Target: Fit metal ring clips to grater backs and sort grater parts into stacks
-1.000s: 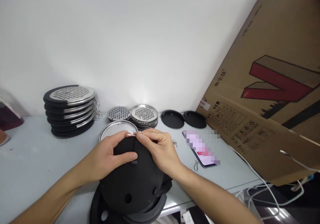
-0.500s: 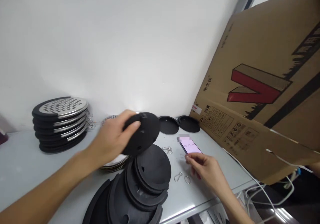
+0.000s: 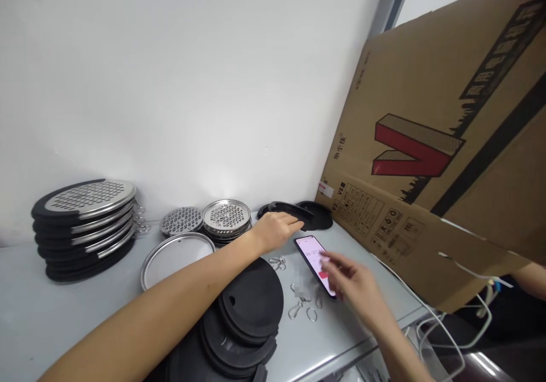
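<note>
My left hand (image 3: 275,231) grips a black round disc (image 3: 292,208) at the back of the table. The disc tilts over other black discs (image 3: 319,216) by the wall; the hand's thumb is hidden. My right hand (image 3: 354,285) hovers over a phone (image 3: 314,260) showing a timer, its fingers apart, slightly blurred and holding nothing I can see. Just left of it lie metal clips and rings (image 3: 311,314), with more clips (image 3: 277,263) further back. Under my left forearm sits a stack of black round pieces with raised rims (image 3: 256,299).
At far left stands a stack of perforated metal discs with black edging (image 3: 85,228). Round metal grater plates (image 3: 226,216) and a metal ring-rimmed plate (image 3: 179,257) lie mid-table. A large cardboard box (image 3: 426,143) leans at the right, with white cables (image 3: 452,342) below it.
My left hand has carried the black disc back and right to the other discs. My right hand has opened, and another clip and ring now lie on the table beside the phone.
</note>
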### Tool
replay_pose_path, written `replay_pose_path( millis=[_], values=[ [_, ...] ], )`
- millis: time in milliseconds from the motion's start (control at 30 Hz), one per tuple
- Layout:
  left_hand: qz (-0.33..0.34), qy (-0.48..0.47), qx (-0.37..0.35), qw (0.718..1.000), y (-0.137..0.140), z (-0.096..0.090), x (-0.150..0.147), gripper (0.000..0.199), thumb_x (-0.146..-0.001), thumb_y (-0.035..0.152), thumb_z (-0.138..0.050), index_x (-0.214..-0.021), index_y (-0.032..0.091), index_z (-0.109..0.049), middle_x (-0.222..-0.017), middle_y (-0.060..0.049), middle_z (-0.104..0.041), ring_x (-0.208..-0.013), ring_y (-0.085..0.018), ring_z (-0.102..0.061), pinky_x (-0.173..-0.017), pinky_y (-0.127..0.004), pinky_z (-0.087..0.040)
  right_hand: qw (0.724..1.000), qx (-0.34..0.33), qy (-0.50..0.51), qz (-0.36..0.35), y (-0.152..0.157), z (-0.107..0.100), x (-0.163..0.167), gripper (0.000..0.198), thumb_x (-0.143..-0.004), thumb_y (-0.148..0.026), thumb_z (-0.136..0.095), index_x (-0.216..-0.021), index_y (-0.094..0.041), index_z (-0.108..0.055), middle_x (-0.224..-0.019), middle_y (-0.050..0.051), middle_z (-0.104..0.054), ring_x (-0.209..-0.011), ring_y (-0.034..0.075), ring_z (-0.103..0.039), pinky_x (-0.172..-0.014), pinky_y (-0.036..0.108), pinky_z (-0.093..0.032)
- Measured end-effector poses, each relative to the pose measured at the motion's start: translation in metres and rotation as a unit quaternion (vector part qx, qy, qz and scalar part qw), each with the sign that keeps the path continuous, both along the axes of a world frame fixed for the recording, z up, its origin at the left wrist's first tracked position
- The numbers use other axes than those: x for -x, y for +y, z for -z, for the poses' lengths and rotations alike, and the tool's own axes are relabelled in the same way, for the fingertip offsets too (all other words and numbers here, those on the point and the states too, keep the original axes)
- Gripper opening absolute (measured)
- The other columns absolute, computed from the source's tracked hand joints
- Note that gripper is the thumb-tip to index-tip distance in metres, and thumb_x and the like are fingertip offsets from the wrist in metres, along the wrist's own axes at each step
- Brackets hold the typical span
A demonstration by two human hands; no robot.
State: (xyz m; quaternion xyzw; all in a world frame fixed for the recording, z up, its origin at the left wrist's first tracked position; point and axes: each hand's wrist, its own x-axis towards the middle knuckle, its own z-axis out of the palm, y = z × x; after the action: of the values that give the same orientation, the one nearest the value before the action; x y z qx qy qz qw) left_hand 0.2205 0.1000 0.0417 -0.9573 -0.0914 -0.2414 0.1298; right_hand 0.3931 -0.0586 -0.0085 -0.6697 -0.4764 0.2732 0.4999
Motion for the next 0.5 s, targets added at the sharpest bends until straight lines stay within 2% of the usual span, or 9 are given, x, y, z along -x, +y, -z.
replay_pose_path(
  millis=[67,100,200,267,333,400,500],
  values=[
    [0.050,-0.066,0.026,0.996,-0.007,-0.009,0.012,0.027,-0.096,0.015,-0.047,-0.110,0.017,-0.070,-0.115,-0.008,-0.072,-0.108,-0.017,-0.065,-0.100,-0.035,-0.049,0.989,-0.080,0.101,0.071,0.018,-0.013,-0.018,0.049,-0.080,-0.056,-0.065,-0.109,-0.017,-0.067,-0.083,0.006,-0.068,-0.056,0.014,-0.057,-0.046,0.024,-0.044],
    [0.077,-0.112,0.048,0.990,-0.011,-0.015,0.019,0.027,-0.097,0.016,-0.047,-0.108,0.019,-0.071,-0.116,-0.007,-0.071,-0.110,-0.016,-0.064,-0.102,-0.036,-0.048,0.979,-0.102,0.161,0.066,0.028,-0.020,-0.025,0.050,-0.080,-0.057,-0.065,-0.111,-0.019,-0.065,-0.094,0.008,-0.069,-0.062,0.016,-0.062,-0.046,0.024,-0.046],
    [0.126,-0.248,0.133,0.951,-0.018,-0.025,0.039,0.023,-0.091,0.013,-0.055,-0.099,0.022,-0.075,-0.111,-0.006,-0.073,-0.107,-0.018,-0.063,-0.094,-0.036,-0.053,0.949,-0.059,0.304,-0.052,0.051,-0.039,-0.033,0.050,-0.083,-0.056,-0.063,-0.119,-0.022,-0.063,-0.105,0.009,-0.070,-0.076,0.019,-0.068,-0.058,0.027,-0.055],
    [0.093,-0.260,0.178,0.945,-0.015,-0.023,0.049,0.025,-0.087,0.009,-0.058,-0.096,0.024,-0.076,-0.112,-0.005,-0.072,-0.105,-0.018,-0.063,-0.091,-0.035,-0.055,0.925,-0.029,0.350,-0.143,0.057,-0.046,-0.027,0.047,-0.084,-0.049,-0.065,-0.124,-0.025,-0.060,-0.109,0.007,-0.070,-0.086,0.019,-0.069,-0.070,0.028,-0.058],
    [0.038,-0.243,0.201,0.948,-0.011,-0.016,0.056,0.029,-0.085,0.005,-0.057,-0.095,0.024,-0.076,-0.117,-0.006,-0.070,-0.105,-0.019,-0.064,-0.092,-0.036,-0.054,0.912,-0.011,0.359,-0.199,0.057,-0.046,-0.016,0.047,-0.082,-0.035,-0.071,-0.126,-0.028,-0.058,-0.107,0.004,-0.071,-0.087,0.017,-0.070,-0.075,0.026,-0.058],
    [-0.023,-0.229,0.211,0.950,-0.010,-0.011,0.066,0.034,-0.085,0.004,-0.054,-0.107,0.022,-0.074,-0.121,-0.009,-0.068,-0.108,-0.022,-0.063,-0.094,-0.042,-0.052,0.916,0.002,0.352,-0.194,0.057,-0.040,-0.006,0.041,-0.079,-0.027,-0.074,-0.119,-0.027,-0.061,-0.091,0.000,-0.071,-0.069,0.012,-0.069,-0.062,0.020,-0.058],
    [-0.101,-0.187,0.258,0.942,-0.028,-0.011,0.092,0.041,-0.088,0.013,-0.056,-0.129,0.020,-0.061,-0.123,-0.011,-0.066,-0.114,-0.026,-0.059,-0.099,-0.048,-0.048,0.935,0.001,0.339,-0.108,0.063,-0.027,0.006,0.023,-0.080,-0.030,-0.074,-0.098,-0.021,-0.064,-0.068,-0.004,-0.063,-0.047,0.009,-0.060,-0.041,0.017,-0.053]
  ],
)
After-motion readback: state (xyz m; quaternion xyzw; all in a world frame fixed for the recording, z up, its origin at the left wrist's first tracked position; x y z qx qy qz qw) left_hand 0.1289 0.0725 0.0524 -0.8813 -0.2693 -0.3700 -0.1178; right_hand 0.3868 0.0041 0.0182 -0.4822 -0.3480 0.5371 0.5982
